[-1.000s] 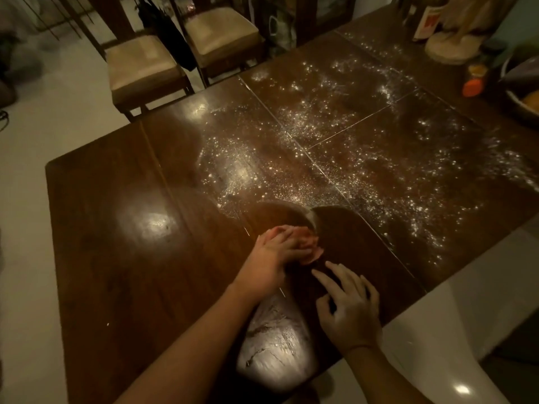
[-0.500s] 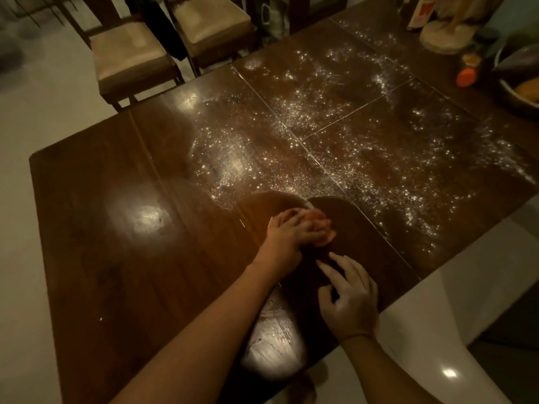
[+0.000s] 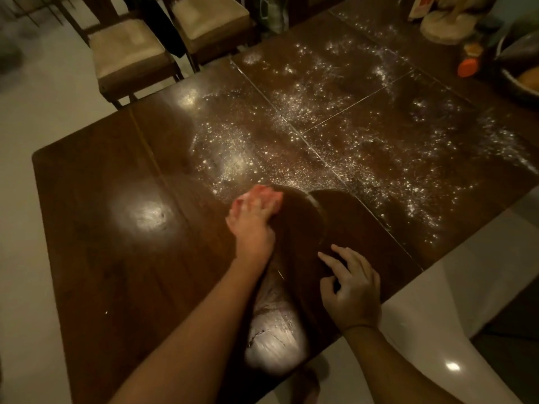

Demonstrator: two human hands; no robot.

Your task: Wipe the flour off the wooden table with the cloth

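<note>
**Left hand on the cloth at the edge of the flour**

From my feed, the left hand (image 3: 253, 225) reaches out over the table (image 3: 96, 228) with the arm stretched forward from the near edge, palm down, fingers curled over a pinkish cloth (image 3: 267, 196). Only a blurred strip of the cloth shows past the fingertips, so I cannot tell how it is folded. The hand presses it onto the wood just at the near rim of the flour (image 3: 364, 147), beside a curved dark patch of bare wood.

The right hand (image 3: 351, 290) lies nearer the near edge, to the right of the left forearm. It is loosely open, fingers spread and slightly bent, the fingertips touching the wood, and it holds nothing.

The flour is scattered as white specks across the middle and the far right part of the table, thickest along the seams between the boards; the left part of the table is shiny and nearly bare (two bright glares there are lamp reflections, as far as I can judge).

At the far right corner stands a dark bowl (image 3: 516, 80) with something yellow in it, too cut off to name. Just beside it is a small bottle with an orange cap (image 3: 468, 67). Two cushioned chairs (image 3: 131, 56) stand at the far edge.
</note>
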